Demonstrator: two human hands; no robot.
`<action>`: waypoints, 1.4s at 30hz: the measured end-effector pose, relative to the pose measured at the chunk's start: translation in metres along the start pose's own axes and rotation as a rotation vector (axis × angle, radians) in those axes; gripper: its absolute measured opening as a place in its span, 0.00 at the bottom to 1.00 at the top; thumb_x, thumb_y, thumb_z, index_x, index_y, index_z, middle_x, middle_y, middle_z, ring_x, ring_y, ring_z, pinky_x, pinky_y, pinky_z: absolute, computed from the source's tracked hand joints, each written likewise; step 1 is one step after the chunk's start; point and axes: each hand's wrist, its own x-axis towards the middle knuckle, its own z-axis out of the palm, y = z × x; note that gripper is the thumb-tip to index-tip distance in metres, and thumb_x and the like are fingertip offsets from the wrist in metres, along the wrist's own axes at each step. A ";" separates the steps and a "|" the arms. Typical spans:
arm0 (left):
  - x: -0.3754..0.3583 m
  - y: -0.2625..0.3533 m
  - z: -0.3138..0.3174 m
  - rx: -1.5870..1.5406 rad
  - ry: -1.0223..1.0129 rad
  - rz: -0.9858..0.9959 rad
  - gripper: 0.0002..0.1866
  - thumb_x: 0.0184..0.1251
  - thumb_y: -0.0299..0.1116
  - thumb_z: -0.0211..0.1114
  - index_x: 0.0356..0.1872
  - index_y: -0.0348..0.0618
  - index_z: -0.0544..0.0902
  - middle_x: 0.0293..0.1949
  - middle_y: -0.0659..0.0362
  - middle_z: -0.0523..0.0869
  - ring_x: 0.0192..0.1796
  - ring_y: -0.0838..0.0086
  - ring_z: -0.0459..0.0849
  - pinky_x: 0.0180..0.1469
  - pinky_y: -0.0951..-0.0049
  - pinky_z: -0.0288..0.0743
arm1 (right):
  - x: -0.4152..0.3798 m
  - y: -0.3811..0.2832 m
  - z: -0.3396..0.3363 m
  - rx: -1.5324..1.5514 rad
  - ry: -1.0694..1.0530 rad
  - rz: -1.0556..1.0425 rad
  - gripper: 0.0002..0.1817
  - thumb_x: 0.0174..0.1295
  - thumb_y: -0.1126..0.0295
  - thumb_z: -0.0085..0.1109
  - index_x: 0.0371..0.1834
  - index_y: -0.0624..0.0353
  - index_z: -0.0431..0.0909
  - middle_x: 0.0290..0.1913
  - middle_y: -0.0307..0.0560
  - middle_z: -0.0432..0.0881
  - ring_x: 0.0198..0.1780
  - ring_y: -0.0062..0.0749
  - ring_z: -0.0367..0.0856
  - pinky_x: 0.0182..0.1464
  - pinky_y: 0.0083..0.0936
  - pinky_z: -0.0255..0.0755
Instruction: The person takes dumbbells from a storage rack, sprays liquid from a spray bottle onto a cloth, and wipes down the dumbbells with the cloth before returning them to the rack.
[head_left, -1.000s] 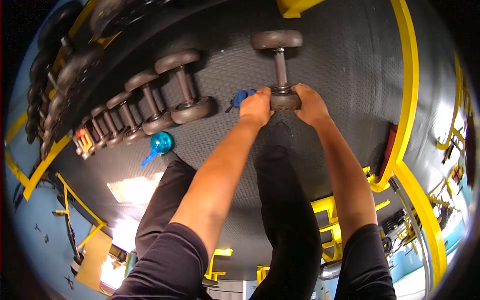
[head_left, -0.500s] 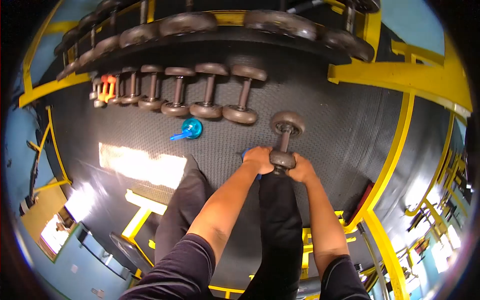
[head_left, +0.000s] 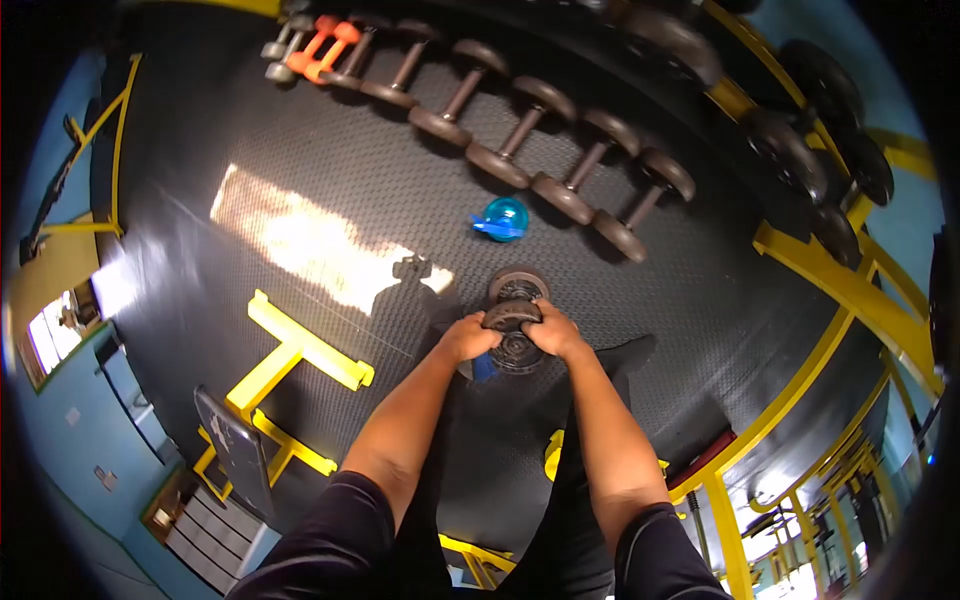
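A dark metal dumbbell [head_left: 514, 316] hangs upright in front of me, seen end-on from above. My left hand [head_left: 466, 336] cups the left side of its upper head. My right hand [head_left: 553, 331] cups the right side of the same head. Both arms reach straight down from my dark short sleeves. A small blue object [head_left: 485, 366] shows just below my left hand, partly hidden.
A row of several dumbbells [head_left: 520, 150] lies on the black rubber floor [head_left: 330, 150] ahead, with small orange ones [head_left: 322, 40] at its left end. A blue bottle [head_left: 503, 218] lies near the row. A yellow bench frame [head_left: 290, 360] stands at the left; a yellow rack [head_left: 850, 280] runs along the right.
The dumbbell has swung from lying forward to standing vertical under my hands and come closer. My view has turned, so the floor row now slants to the upper right.
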 end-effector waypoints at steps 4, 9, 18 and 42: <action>0.050 -0.084 -0.027 -0.332 -0.083 0.117 0.18 0.51 0.34 0.63 0.42 0.35 0.85 0.35 0.54 0.88 0.41 0.68 0.84 0.50 0.69 0.76 | 0.029 -0.055 0.030 -0.038 0.111 -0.085 0.39 0.58 0.42 0.56 0.70 0.50 0.69 0.68 0.55 0.75 0.70 0.47 0.71 0.70 0.42 0.62; 0.015 -0.064 -0.061 -0.160 0.099 0.126 0.27 0.65 0.52 0.65 0.50 0.34 0.81 0.43 0.46 0.87 0.50 0.60 0.85 0.55 0.63 0.75 | 0.033 -0.084 0.053 0.087 0.404 -0.091 0.40 0.57 0.29 0.55 0.50 0.58 0.83 0.48 0.61 0.86 0.53 0.56 0.83 0.57 0.43 0.75; 0.039 -0.072 0.003 -0.141 0.738 0.213 0.32 0.60 0.66 0.65 0.50 0.47 0.81 0.44 0.53 0.85 0.54 0.53 0.82 0.56 0.56 0.78 | 0.037 -0.086 0.067 0.140 0.651 -0.096 0.31 0.57 0.40 0.63 0.42 0.62 0.85 0.36 0.61 0.87 0.42 0.55 0.87 0.46 0.40 0.78; 0.017 -0.034 -0.009 -0.191 0.878 0.101 0.21 0.64 0.55 0.68 0.35 0.44 0.86 0.39 0.59 0.87 0.47 0.66 0.84 0.55 0.68 0.74 | 0.092 -0.041 0.084 0.550 0.856 -0.467 0.16 0.68 0.55 0.59 0.40 0.58 0.79 0.34 0.46 0.85 0.37 0.36 0.84 0.41 0.30 0.77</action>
